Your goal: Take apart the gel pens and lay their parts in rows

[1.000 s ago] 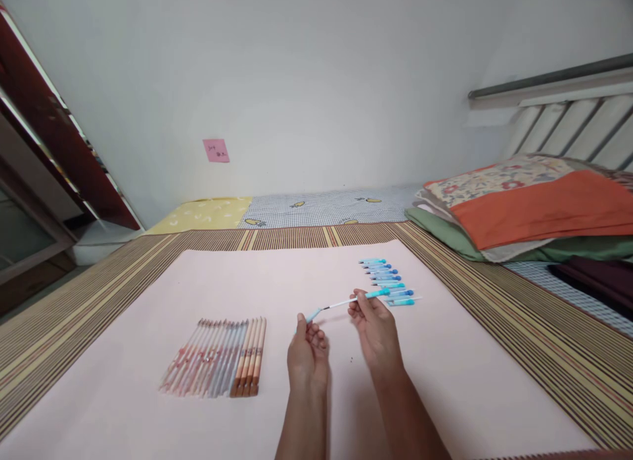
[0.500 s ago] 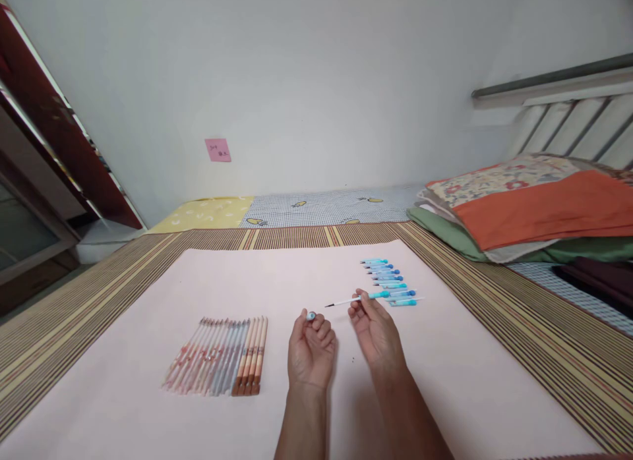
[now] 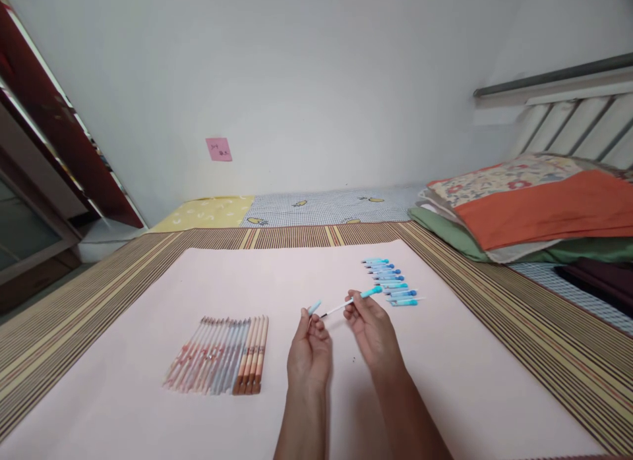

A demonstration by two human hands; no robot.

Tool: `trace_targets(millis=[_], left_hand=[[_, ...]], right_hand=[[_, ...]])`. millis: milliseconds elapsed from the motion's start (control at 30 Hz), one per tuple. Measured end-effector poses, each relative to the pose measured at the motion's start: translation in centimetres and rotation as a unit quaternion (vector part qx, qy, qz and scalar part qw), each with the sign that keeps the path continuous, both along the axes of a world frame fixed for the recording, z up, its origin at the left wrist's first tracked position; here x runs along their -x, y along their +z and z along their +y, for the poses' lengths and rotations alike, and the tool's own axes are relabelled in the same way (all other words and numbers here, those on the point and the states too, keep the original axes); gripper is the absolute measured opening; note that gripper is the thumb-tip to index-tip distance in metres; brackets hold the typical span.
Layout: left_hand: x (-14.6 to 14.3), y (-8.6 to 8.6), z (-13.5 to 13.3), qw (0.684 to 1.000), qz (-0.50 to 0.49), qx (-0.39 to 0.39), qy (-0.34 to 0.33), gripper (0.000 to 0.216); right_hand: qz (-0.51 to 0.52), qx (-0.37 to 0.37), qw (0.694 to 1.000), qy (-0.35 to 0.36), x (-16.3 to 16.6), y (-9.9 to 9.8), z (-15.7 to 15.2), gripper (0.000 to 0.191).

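My left hand [image 3: 309, 354] pinches a light blue pen barrel [image 3: 315, 306] between thumb and fingers, its free end tilted up to the right. In my right hand [image 3: 370, 328] is a slim white pen refill [image 3: 338, 308] with a turquoise end piece [image 3: 372, 292]. Its dark tip points left and down, close to the fingers of my left hand; whether they touch I cannot tell. Just beyond the right hand lies a column of blue pens [image 3: 390, 278], with thin white rods showing at a few of them.
Many pens in pink, grey and orange-brown [image 3: 215, 356] lie side by side at the left. They rest on a pale pink sheet [image 3: 148, 328] over a striped mat [image 3: 99, 282]. Folded bedding [image 3: 539, 206] is stacked at the right, by a wall with a pink note [image 3: 218, 149].
The pen barrel in my left hand has turned from end-on to sideways, pointing up right. My right hand has shifted slightly left, bringing the refill's tip closer to the left fingers.
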State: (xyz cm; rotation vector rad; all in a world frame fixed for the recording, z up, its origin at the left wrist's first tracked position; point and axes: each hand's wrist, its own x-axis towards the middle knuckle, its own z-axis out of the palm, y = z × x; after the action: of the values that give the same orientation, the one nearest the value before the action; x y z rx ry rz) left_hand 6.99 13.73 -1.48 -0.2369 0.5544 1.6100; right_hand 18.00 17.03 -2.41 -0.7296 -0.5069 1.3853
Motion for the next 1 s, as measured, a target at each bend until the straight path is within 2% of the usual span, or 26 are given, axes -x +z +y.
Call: trace_targets(millis=[100,300,433,633,767,900,1000], left_hand=[[-0.1,0.0,0.1,0.999,0.017,0.033,0.015,0.014],[-0.4,0.8,-0.2,0.999,0.031,0.021,-0.013,0.017],[-0.6,1.0,-0.1,0.996,0.053,0.059,0.04,0.021],[-0.8,0.2,0.1,0.985,0.145,0.056,0.081,0.018],[-0.8,-0.1,0.1,0.98,0.172,0.05,0.086,0.016],[-0.7,0.0,0.1,0.982,0.157,0.053,0.087,0.016],[-0.6,0.1,0.1,0.986,0.136,0.042,0.089,0.018]], right_hand=[[-0.046,-0.012,0.999,0.019,0.8,0.0,-0.2,0.042],[-0.079,0.005,0.997,-0.001,1.8,-0.5,-0.3,0.043],[-0.017,0.016,0.999,0.042,1.9,-0.7,-0.4,0.038],[0.044,0.042,0.998,0.003,1.1,-2.2,0.3,0.031],[0.103,0.052,0.993,0.032,0.2,-3.1,1.1,0.019],[0.168,0.033,0.982,0.08,-0.2,-2.6,1.1,0.014],[0.204,0.009,0.975,0.09,0.1,-1.9,0.9,0.011]])
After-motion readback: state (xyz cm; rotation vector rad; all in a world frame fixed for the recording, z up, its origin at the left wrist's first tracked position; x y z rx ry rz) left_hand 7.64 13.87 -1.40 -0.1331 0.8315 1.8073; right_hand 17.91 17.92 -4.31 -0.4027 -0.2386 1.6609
